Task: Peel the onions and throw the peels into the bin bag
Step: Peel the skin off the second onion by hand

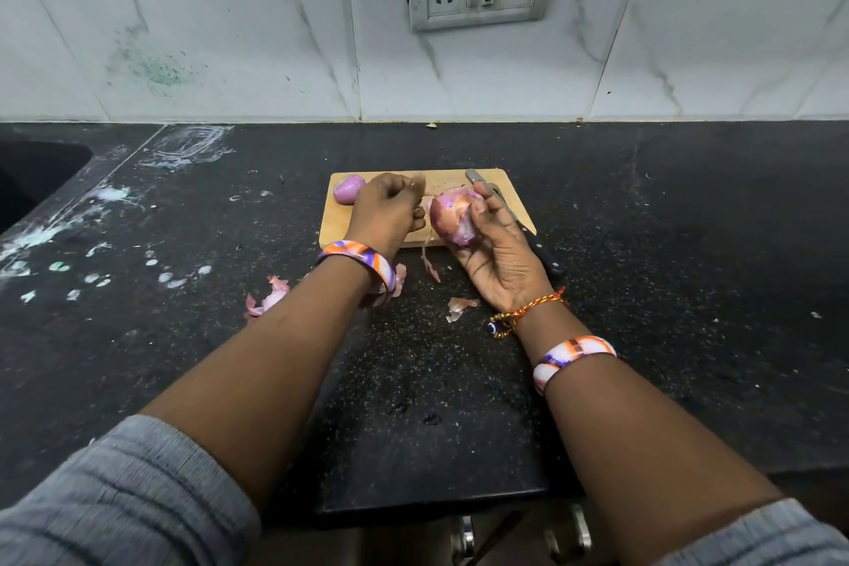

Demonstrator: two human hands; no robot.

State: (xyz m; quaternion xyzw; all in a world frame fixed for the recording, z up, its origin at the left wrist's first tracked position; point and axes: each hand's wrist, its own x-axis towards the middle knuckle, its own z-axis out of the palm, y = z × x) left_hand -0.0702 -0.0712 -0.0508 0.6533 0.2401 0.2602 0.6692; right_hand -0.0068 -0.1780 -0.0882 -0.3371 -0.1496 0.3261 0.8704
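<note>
Our right hand [498, 253] cups a half-peeled onion [457, 216] over the cutting board [441, 182]; at its nine o'clock, our left hand [388, 209] pinches a peel [425, 202].

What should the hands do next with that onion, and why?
Probably the left hand should pull its pinched strip of skin away from the onion. The right hand holds that onion above the board, and loose papery skin still clings to it. Earlier peels lie on the counter, and no bin bag is in view.
</note>
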